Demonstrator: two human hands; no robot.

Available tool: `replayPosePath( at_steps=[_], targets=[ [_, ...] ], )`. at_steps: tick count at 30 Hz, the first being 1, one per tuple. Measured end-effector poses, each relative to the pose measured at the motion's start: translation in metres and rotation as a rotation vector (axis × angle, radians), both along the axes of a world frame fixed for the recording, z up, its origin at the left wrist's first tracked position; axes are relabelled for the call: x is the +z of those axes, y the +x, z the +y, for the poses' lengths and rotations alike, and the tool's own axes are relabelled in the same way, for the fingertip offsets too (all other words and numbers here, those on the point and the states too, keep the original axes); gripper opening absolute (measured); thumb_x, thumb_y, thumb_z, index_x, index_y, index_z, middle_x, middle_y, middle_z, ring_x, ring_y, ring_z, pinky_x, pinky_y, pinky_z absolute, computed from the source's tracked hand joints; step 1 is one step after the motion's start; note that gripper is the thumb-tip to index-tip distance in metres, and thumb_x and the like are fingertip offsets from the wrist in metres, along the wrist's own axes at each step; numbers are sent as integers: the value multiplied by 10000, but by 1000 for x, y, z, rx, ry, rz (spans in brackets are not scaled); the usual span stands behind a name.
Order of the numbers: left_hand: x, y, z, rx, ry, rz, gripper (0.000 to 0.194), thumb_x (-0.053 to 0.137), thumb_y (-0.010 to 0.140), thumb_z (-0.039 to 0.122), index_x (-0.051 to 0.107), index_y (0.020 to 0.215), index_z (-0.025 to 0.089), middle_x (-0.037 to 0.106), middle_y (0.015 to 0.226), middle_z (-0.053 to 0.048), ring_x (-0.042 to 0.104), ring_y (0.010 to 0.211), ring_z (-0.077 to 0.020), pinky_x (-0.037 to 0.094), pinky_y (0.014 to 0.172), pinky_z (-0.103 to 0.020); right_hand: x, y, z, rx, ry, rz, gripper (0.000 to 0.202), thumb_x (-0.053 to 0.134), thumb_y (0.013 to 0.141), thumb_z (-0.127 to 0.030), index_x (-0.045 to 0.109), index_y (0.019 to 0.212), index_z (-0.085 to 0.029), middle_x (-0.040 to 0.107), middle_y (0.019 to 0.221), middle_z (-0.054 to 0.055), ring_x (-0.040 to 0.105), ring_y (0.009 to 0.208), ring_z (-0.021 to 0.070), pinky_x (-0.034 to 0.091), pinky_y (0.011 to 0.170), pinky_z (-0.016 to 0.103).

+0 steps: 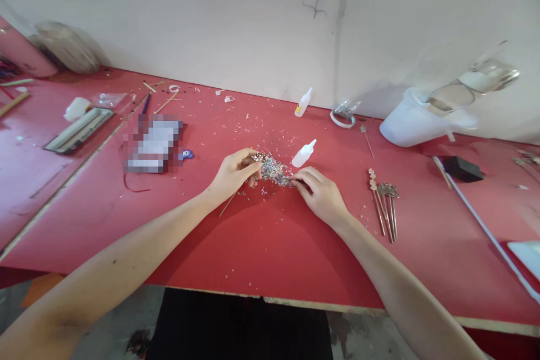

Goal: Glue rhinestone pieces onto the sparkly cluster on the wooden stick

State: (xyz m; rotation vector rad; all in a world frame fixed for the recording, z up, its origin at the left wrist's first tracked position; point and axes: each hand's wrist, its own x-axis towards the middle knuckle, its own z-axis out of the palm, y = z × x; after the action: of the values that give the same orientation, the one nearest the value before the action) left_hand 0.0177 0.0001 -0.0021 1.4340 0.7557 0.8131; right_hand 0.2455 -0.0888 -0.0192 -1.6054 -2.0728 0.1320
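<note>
My left hand (235,174) is closed around a metal hair stick with an ornamental head. Its thin shaft (228,205) slants out below my fingers toward the table's front edge. Right of that hand lies a pile of small multicoloured beads (275,171), with loose ones scattered around it. At the pile's right edge the fingertips of my right hand (323,194) are pinched together. Whatever they hold is too small to make out. A white glue bottle (304,154) lies just behind my right hand, tilted.
Several finished-looking hair sticks (387,208) lie to the right. A second glue bottle (302,103), a tape roll (342,118) and a white jug (407,118) are near the wall. A black block (463,169) sits far right. At left are a pixelated object (154,145) and a long box (79,129).
</note>
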Motion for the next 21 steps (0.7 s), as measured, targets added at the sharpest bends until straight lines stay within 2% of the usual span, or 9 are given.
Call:
replayPosePath(
  at_steps=[13, 21],
  targets=[
    [-8, -1, 2, -18, 22, -31, 132, 579, 862, 244, 577, 956, 151, 629, 653, 5, 544, 457, -71, 461, 482, -200, 0, 0, 0, 7, -14, 1, 172, 447, 966, -270, 615, 985, -237, 666, 986, 59, 636, 864, 193, 489, 751, 311],
    [-6, -1, 1, -21, 27, -20, 109, 577, 859, 234, 578, 934, 154, 626, 650, 7, 545, 455, -69, 457, 480, -196, -1, 0, 1, 9, -18, 5, 175, 439, 969, -268, 610, 977, -231, 667, 978, 60, 642, 881, 200, 497, 787, 321]
  ],
)
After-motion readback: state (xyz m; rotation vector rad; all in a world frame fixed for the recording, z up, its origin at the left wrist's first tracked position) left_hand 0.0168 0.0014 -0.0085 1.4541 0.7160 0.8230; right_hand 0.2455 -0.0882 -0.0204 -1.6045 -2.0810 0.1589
